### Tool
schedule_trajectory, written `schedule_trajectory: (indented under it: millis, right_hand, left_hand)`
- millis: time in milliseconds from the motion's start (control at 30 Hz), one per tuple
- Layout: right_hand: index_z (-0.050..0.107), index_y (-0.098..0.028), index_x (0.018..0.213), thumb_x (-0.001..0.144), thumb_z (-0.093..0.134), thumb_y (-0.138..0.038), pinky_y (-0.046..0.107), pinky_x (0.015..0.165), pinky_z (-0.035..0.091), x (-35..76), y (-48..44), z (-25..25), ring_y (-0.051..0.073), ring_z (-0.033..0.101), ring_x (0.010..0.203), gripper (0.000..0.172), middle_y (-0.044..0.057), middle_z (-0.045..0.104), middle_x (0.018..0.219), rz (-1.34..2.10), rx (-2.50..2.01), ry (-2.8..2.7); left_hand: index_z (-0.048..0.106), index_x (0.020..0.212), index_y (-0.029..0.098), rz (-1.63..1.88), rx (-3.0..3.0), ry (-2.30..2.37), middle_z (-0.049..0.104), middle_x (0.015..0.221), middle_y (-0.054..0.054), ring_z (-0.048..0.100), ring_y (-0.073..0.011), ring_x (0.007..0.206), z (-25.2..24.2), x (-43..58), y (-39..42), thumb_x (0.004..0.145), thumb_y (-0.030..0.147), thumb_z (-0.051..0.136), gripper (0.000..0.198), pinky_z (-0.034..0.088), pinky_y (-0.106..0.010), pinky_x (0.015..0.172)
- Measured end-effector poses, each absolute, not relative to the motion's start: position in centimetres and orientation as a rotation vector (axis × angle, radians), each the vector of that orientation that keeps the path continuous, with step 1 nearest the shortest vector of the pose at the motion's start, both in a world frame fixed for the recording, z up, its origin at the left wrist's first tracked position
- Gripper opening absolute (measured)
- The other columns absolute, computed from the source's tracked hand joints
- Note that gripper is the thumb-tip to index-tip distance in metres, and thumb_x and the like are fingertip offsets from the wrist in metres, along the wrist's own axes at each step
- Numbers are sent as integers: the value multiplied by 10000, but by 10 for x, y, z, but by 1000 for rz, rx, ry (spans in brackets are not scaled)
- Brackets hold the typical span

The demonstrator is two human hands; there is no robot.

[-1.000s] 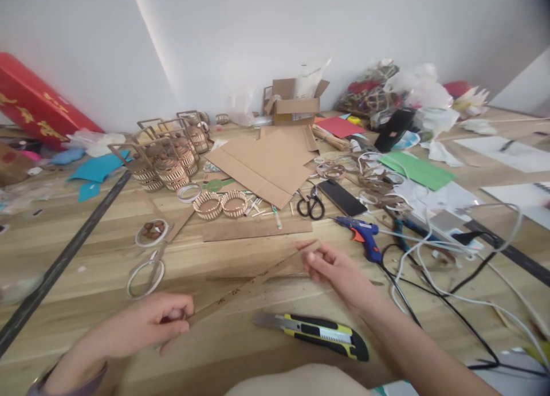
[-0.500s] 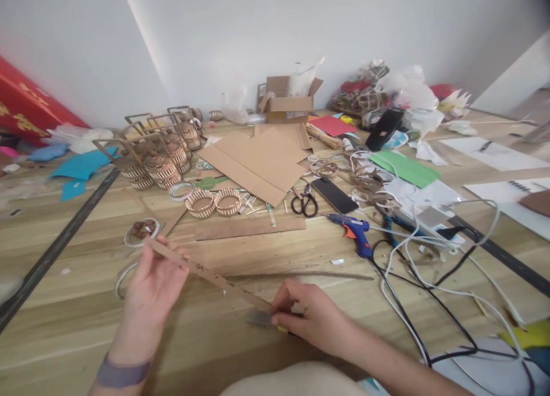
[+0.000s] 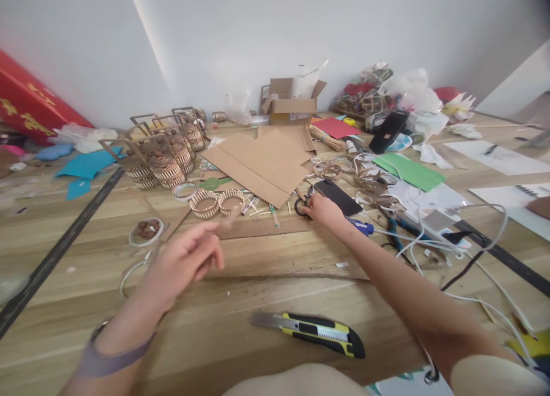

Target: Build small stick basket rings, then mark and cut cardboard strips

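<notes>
My right hand [image 3: 323,210] reaches to the middle of the table, its fingers closed at the handles of black scissors [image 3: 301,207], partly hidden by the hand. At the left, my left hand [image 3: 187,261] hangs above the table, smeared by motion. From its pinched fingertips a narrow cardboard strip [image 3: 230,219] juts away, blurred and seen nearly end-on. A black and yellow utility knife [image 3: 318,332] lies near the front edge with its blade out. Beyond the left hand stand two striped round baskets [image 3: 204,204].
A blue glue gun [image 3: 361,226], partly behind my right arm, and a dark phone [image 3: 338,198] lie nearby. White cables [image 3: 462,300] tangle at right. Cardboard sheets [image 3: 262,161] lie farther back. Handled striped baskets [image 3: 165,169] and a roll holding brown pieces [image 3: 146,231] are at left.
My right hand has let go of the strip, set the utility knife on the table and moved forward to the scissors. My left hand has moved right, swinging the strip away from me.
</notes>
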State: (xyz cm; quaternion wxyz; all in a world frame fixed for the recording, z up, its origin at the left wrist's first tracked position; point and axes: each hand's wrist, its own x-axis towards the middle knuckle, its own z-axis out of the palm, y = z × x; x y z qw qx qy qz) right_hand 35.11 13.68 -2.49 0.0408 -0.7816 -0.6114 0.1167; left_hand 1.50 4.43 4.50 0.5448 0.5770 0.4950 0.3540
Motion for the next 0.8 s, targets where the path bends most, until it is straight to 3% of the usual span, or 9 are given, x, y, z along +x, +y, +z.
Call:
schedule_trajectory:
  millis: [133, 233, 400, 567, 667, 800]
  right_hand:
    - [660, -142, 1070, 951, 629, -406, 397, 834, 556, 354, 159, -34, 188, 671, 921, 292, 65, 693, 1060, 477, -2462, -1898]
    - [670, -132, 962, 929, 657, -375, 344, 757, 554, 357, 156, -30, 167, 669, 816, 245, 52, 700, 932, 576, -2470, -1912]
    - [613, -173, 786, 783, 668, -190, 285, 662, 464, 371, 115, -20, 215, 673, 779, 57, 58, 681, 750, 567, -2403, -1846]
    - [524, -228, 804, 750, 609, -257, 270, 646, 466, 388, 43, -27, 170, 632, 684, 105, -1, 639, 706, 722, -2225, -1758]
    - [546, -226, 1031, 717, 684, -410, 283, 604, 477, 387, 3, -34, 169, 598, 656, 390, -24, 602, 708, 1134, -1808, -1441]
    - [476, -220, 1344, 757, 717, -577, 259, 494, 398, 366, -29, -35, 126, 494, 543, 728, -62, 499, 686, 1331, -1630, -1320]
  left_hand:
    - [595, 1051, 171, 514, 1545, 1144, 659, 707, 9, 373, -78, 446, 30, 39, 43, 917, 481, 476, 358, 280, -209, 451]
    - [617, 891, 176, 396, 1665, 1205, 643, 715, 4, 407, -96, 481, 24, 47, 45, 935, 444, 405, 345, 316, -231, 481]
    - [604, 774, 203, 385, 1819, 1306, 575, 625, 32, 461, -126, 510, 19, 53, 46, 958, 389, 384, 343, 342, -248, 520]
    - [633, 847, 206, 479, 2145, 1406, 693, 784, -22, 627, -191, 717, 11, 65, 41, 986, 270, 383, 294, 445, -298, 667]
    - [674, 1020, 182, 566, 2345, 1441, 739, 974, -77, 662, -233, 915, 4, 75, 37, 1004, 219, 394, 282, 487, -346, 812]
    - [675, 1106, 165, 578, 2518, 1483, 745, 1012, -91, 654, -252, 933, -2, 86, 30, 1008, 194, 434, 262, 508, -376, 820]
